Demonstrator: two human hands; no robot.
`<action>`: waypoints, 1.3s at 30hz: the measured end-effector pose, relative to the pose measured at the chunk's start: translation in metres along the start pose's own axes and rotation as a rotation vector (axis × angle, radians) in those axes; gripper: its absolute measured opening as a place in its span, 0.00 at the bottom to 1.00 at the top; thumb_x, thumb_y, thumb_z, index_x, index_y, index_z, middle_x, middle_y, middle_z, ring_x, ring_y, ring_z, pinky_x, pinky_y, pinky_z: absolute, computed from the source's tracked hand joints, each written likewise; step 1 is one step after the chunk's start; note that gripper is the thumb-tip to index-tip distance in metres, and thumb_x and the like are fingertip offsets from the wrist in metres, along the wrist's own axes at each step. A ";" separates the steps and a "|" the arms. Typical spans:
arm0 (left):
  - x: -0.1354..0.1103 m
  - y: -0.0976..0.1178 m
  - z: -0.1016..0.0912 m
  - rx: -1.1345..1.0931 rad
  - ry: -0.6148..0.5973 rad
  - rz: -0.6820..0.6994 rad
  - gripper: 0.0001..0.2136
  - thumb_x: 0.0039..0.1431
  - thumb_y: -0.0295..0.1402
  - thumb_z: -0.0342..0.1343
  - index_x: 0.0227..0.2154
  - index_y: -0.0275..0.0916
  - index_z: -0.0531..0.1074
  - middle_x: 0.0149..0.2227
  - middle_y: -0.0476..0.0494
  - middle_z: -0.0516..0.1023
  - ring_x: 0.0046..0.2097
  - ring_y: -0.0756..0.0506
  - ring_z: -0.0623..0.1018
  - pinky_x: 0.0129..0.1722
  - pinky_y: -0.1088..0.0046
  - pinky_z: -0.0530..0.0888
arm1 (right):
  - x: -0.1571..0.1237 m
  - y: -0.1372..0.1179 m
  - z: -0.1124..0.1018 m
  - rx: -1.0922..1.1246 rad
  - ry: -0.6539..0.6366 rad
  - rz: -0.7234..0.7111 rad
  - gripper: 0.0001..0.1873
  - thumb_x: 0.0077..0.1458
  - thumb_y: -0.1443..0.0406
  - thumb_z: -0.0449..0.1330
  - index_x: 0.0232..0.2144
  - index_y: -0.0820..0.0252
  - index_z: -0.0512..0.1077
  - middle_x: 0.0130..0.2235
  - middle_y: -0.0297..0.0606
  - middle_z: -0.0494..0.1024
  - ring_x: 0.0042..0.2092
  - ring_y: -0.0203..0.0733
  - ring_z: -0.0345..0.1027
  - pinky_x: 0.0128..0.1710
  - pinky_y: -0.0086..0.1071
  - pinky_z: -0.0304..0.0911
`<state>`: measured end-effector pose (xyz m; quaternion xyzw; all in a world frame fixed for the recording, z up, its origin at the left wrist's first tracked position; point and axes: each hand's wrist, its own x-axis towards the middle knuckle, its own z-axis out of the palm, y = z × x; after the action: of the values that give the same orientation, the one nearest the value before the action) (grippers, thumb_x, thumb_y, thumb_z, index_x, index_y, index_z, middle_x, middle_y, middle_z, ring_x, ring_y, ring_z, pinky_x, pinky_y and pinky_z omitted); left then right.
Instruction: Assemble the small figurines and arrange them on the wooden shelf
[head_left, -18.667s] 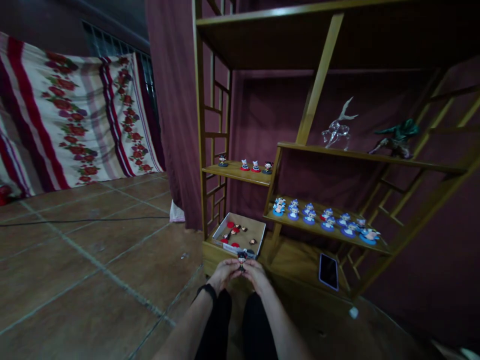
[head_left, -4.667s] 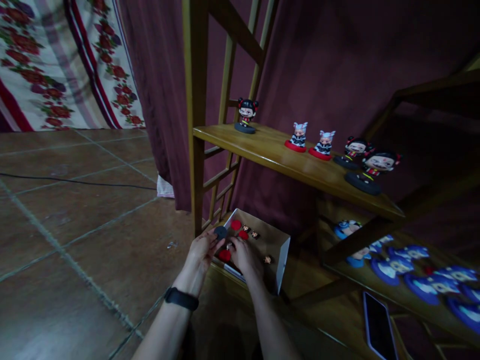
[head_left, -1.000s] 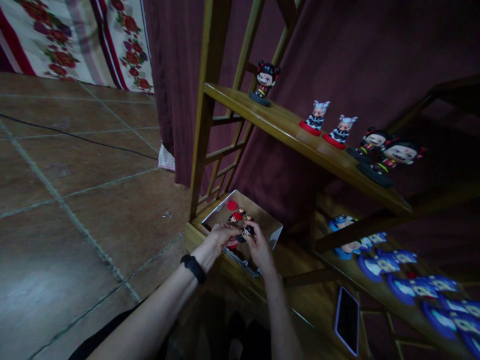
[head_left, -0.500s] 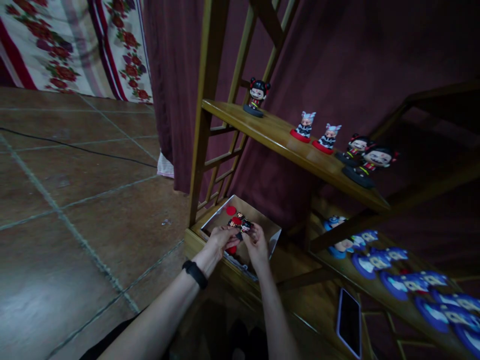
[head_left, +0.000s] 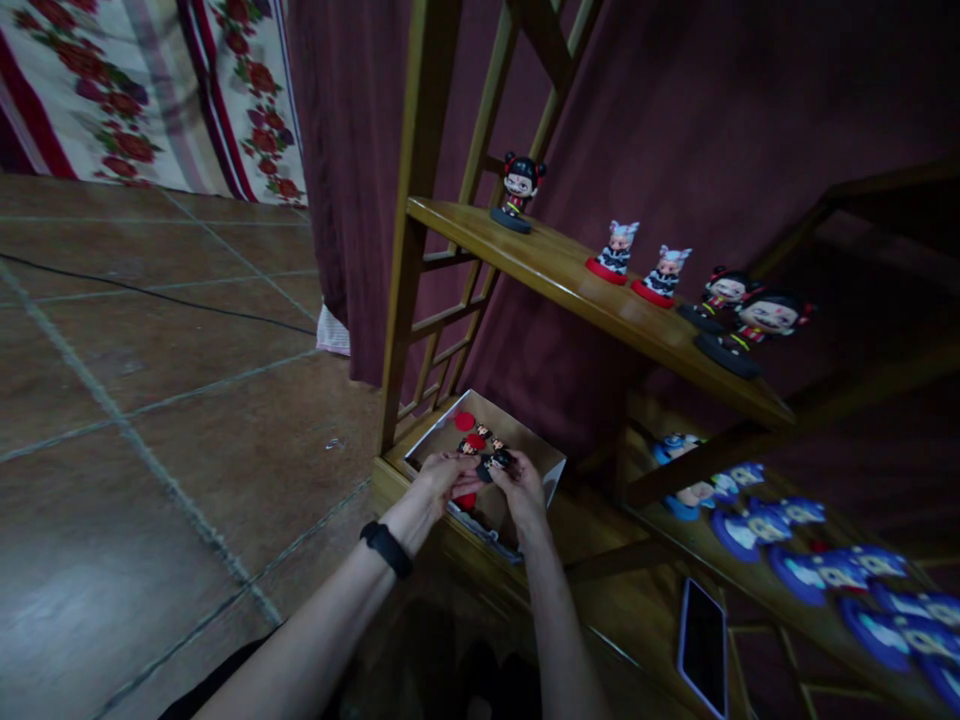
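Dim room: brown tiled floor (head_left: 172,420), maroon curtain (head_left: 330,180) beside a yellow-brown wooden rack (head_left: 424,100). Left hand (head_left: 439,483) pinches a flat dark-grey round base (head_left: 485,470); right hand (head_left: 523,487) holds a small black-haired plastic figurine (head_left: 499,460) against it, both above a white-walled cardboard box (head_left: 555,472). Can't tell if the feet are seated (fingers hide the joint). Best bet: hold base firm, line up feet, press straight by the body, not the head; twisting could stress the joint. Low over the box is a sensible drop zone.

In the box: red round discs (head_left: 465,421), loose dark-haired figures (head_left: 482,430). Its upright walls probably limit wrist room. Above: wooden shelf (head_left: 555,265) with three black-haired figurines (head_left: 520,183) and two silver-haired ones (head_left: 619,245); its front edge is a knock risk. Right: crowded blue-purple figurines (head_left: 806,515), black lilac-edged phone (head_left: 703,648) on the bottom board.
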<state>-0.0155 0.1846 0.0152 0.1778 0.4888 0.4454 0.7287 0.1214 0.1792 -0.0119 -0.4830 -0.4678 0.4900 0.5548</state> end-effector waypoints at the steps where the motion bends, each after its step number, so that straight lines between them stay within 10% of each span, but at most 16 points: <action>1: 0.001 0.001 -0.001 0.007 -0.007 -0.017 0.05 0.43 0.25 0.62 0.23 0.30 0.71 0.19 0.42 0.75 0.22 0.48 0.76 0.27 0.72 0.76 | -0.001 -0.002 -0.001 -0.012 -0.023 -0.003 0.16 0.39 0.64 0.64 0.34 0.58 0.69 0.34 0.34 0.76 0.37 0.39 0.69 0.43 0.36 0.63; 21: 0.001 -0.007 -0.005 0.093 -0.020 -0.094 0.07 0.35 0.24 0.64 0.19 0.30 0.71 0.19 0.41 0.76 0.21 0.47 0.76 0.23 0.76 0.75 | -0.006 -0.017 -0.014 -0.290 -0.233 -0.121 0.11 0.41 0.63 0.63 0.31 0.57 0.72 0.32 0.32 0.75 0.37 0.40 0.67 0.41 0.34 0.61; 39: 0.005 -0.021 0.007 0.033 0.086 0.099 0.06 0.39 0.25 0.64 0.21 0.29 0.72 0.19 0.43 0.75 0.21 0.51 0.74 0.22 0.78 0.73 | -0.001 0.009 -0.010 -0.208 -0.020 -0.072 0.13 0.41 0.64 0.62 0.33 0.57 0.69 0.33 0.33 0.75 0.35 0.38 0.67 0.39 0.33 0.63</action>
<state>0.0012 0.1785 0.0007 0.1943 0.5177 0.4799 0.6811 0.1305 0.1781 -0.0215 -0.5159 -0.5385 0.4234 0.5143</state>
